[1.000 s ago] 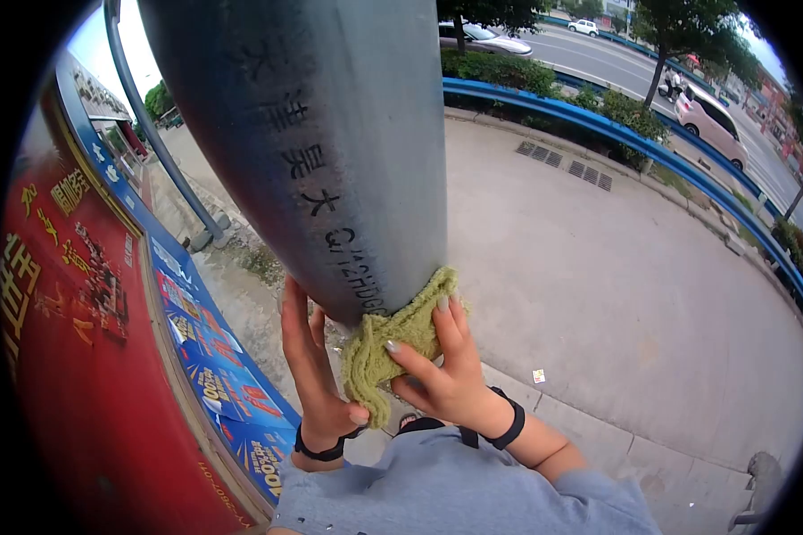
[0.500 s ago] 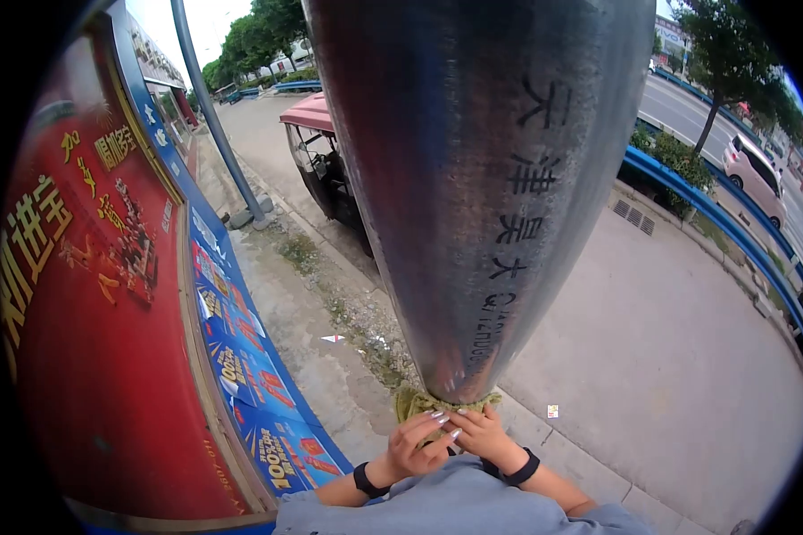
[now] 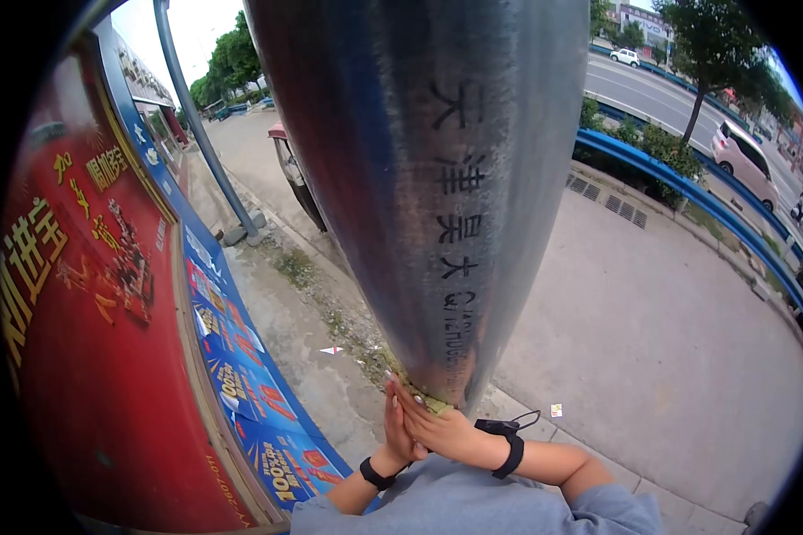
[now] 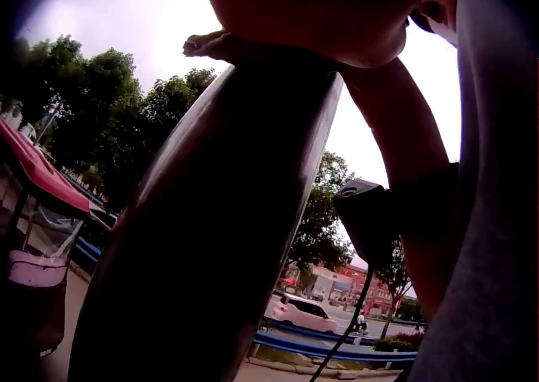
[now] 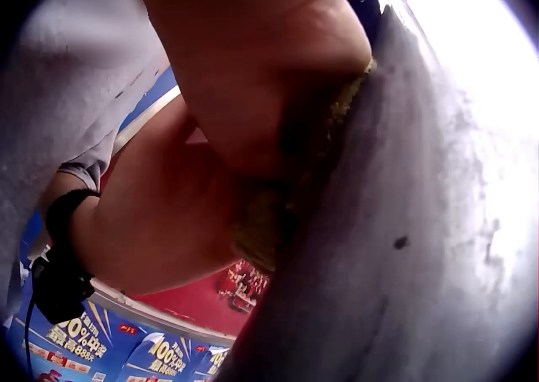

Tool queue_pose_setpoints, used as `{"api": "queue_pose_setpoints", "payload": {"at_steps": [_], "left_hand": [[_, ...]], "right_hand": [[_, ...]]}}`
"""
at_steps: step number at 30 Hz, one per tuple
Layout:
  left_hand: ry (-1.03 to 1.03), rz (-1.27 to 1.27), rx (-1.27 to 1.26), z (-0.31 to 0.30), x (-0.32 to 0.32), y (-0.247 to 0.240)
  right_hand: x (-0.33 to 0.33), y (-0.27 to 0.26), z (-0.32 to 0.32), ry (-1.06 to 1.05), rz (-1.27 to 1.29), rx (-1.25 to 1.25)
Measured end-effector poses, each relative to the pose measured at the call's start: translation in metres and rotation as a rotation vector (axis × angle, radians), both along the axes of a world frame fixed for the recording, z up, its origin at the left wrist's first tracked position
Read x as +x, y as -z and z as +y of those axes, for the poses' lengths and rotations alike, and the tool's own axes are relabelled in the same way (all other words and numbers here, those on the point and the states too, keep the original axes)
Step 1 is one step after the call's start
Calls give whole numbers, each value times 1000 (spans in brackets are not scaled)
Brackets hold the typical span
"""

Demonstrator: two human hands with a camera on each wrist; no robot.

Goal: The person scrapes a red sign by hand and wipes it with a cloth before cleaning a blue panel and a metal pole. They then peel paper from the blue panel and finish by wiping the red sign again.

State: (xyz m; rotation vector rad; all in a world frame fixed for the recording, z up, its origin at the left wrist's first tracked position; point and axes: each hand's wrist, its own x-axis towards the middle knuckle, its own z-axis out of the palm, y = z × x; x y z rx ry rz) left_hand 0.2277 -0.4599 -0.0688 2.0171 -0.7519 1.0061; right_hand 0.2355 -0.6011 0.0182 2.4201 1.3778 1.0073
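Note:
A large grey metal pole (image 3: 428,214) with black printed characters fills the middle of the head view. At its near side my right hand (image 3: 444,433) lies with straight fingers over a yellow-green cloth (image 3: 439,407), pressing it to the metal. My left hand (image 3: 398,432) is upright beside it, fingers straight, close against the right hand's fingertips. Most of the cloth is covered by the hands. In the right wrist view a strip of the cloth (image 5: 344,104) shows between a hand and the pole (image 5: 421,188).
On the left stands a red sign board (image 3: 89,294) above blue posters (image 3: 241,383). A thinner pole (image 3: 201,125) rises behind. Blue guardrails (image 3: 687,187) run along the road at the right, with a pink car (image 3: 742,162) beyond. A red-roofed vehicle (image 4: 38,167) is partly behind the pole.
The cloth, widely visible a second ago, is now mostly covered. The hands came together, and the right fingers have straightened and turned leftward since half a second ago. The head view has shifted.

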Motion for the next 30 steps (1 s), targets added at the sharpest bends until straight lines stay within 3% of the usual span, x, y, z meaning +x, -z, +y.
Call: {"api": "queue_pose_setpoints", "payload": {"at_steps": [3, 4, 8, 11, 14, 18, 21, 22, 24, 26, 29, 30], "left_hand": [[27, 351, 71, 7, -17, 27], [87, 285, 35, 11, -19, 50], [144, 505, 205, 15, -52, 65], [162, 425, 280, 10, -58, 70], [133, -1, 356, -2, -30, 53], [149, -303, 506, -28, -2, -17], [215, -178, 555, -65, -3, -73], [230, -84, 560, -74, -4, -79], [263, 102, 573, -91, -3, -87], [235, 190, 686, -100, -3, -64], [240, 278, 829, -95, -9, -7], [236, 302, 866, -90, -15, 11]], "right_hand": [[-2, 61, 7, -32, 176, -81], [-6, 83, 6, -49, 253, -64], [-17, 104, -15, -64, 398, -31], [-23, 88, -41, -116, 480, 82], [-25, 78, -66, -128, 409, 256], [-13, 57, -89, -143, 191, 482], [-10, 62, -95, -127, 387, 853], [-15, 55, -95, -93, 573, 962], [-16, 64, -88, -19, 676, 1154], [-21, 91, -85, 28, 885, 1323], [-40, 145, -78, 220, 1274, 1313], [-43, 152, -78, 170, 1338, 1264]]}}
